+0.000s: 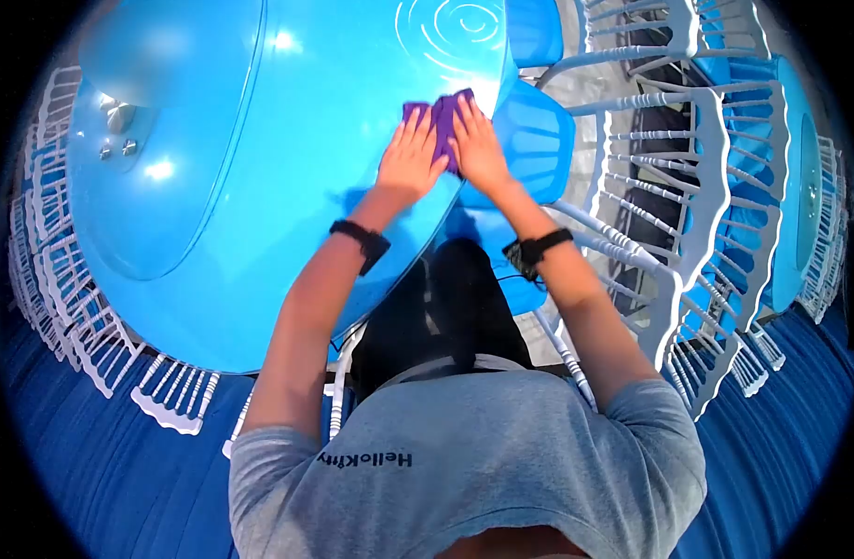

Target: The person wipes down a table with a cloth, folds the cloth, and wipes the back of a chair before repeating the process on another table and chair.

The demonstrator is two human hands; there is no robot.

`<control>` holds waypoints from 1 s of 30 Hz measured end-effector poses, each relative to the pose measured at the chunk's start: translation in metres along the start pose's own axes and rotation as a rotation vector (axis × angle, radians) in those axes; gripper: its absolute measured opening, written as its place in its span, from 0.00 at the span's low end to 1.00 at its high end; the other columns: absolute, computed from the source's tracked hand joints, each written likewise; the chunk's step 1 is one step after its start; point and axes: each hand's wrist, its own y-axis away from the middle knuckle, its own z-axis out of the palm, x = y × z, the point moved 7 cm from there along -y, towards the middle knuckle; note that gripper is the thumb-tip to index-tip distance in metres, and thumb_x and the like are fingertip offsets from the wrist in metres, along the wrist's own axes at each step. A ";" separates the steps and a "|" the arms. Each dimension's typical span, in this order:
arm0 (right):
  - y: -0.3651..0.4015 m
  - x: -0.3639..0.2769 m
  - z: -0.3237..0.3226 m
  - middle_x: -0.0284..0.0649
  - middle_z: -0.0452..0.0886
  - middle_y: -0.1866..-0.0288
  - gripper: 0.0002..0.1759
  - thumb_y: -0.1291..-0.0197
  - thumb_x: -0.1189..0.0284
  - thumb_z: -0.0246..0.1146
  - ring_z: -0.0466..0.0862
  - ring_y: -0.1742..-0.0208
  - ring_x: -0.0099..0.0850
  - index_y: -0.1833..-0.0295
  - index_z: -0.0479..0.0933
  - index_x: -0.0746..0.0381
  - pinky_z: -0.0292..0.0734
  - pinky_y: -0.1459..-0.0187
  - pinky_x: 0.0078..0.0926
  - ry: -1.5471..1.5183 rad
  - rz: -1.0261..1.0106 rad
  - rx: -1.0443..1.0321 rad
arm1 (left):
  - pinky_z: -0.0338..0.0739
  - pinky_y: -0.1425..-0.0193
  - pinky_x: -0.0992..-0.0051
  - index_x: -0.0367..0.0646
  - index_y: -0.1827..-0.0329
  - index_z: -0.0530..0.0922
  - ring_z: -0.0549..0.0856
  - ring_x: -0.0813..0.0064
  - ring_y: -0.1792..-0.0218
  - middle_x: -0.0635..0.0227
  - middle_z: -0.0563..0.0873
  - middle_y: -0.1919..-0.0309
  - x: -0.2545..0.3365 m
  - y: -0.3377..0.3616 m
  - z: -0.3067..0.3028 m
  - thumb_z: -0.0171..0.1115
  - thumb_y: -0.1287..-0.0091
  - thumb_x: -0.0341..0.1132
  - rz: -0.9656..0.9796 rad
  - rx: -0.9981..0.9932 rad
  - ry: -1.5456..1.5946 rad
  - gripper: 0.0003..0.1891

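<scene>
A crumpled purple cloth (pixel 443 116) lies on the glossy blue tabletop (pixel 301 158), close to its right edge. My left hand (pixel 411 156) rests flat on the left part of the cloth, fingers stretched forward and thumb pointing inward. Beside it, my right hand (pixel 481 156) presses on the cloth's right side with its fingers extended. Between the two hands the purple fabric is bunched up. Both palms face down and hide part of the cloth. Dark bands are worn on both wrists.
A raised round turntable (pixel 175 186) with small shiny items (pixel 119 116) stands on the table's left. Blue-seated chairs (pixel 534 140) adjoin the right edge, with white chair backs (pixel 711 186) further right. More white chairs (pixel 180 396) ring the near left side, over blue striped carpet (pixel 101 466).
</scene>
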 end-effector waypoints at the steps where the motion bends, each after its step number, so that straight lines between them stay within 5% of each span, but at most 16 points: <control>1: -0.014 0.013 -0.001 0.48 0.54 0.31 0.27 0.44 0.66 0.55 0.54 0.31 0.46 0.40 0.63 0.67 0.51 0.34 0.43 0.004 -0.030 0.050 | 0.47 0.30 0.59 0.33 0.38 0.60 0.53 0.56 0.32 0.52 0.58 0.34 -0.004 -0.018 0.000 0.45 0.36 0.47 -0.015 0.011 -0.013 0.30; 11: -0.041 0.038 -0.001 0.49 0.56 0.32 0.28 0.41 0.62 0.52 0.54 0.31 0.46 0.37 0.62 0.64 0.51 0.34 0.43 0.138 0.007 0.124 | 0.44 0.29 0.60 0.39 0.34 0.57 0.50 0.58 0.31 0.57 0.54 0.32 -0.018 -0.046 0.010 0.39 0.33 0.49 -0.134 0.040 0.022 0.29; 23: 0.100 -0.087 0.022 0.56 0.51 0.32 0.30 0.44 0.69 0.53 0.50 0.30 0.53 0.36 0.58 0.68 0.49 0.33 0.46 -0.007 0.118 -0.003 | 0.44 0.30 0.58 0.35 0.37 0.60 0.49 0.54 0.31 0.53 0.54 0.33 0.023 0.136 -0.011 0.44 0.35 0.42 0.019 -0.074 0.180 0.27; 30: 0.160 -0.149 0.015 0.57 0.54 0.33 0.28 0.44 0.69 0.54 0.54 0.32 0.51 0.39 0.62 0.71 0.59 0.37 0.37 -0.033 0.050 -0.123 | 0.51 0.31 0.60 0.34 0.42 0.67 0.55 0.57 0.32 0.54 0.60 0.35 0.032 0.212 -0.020 0.52 0.40 0.39 0.110 -0.217 0.252 0.24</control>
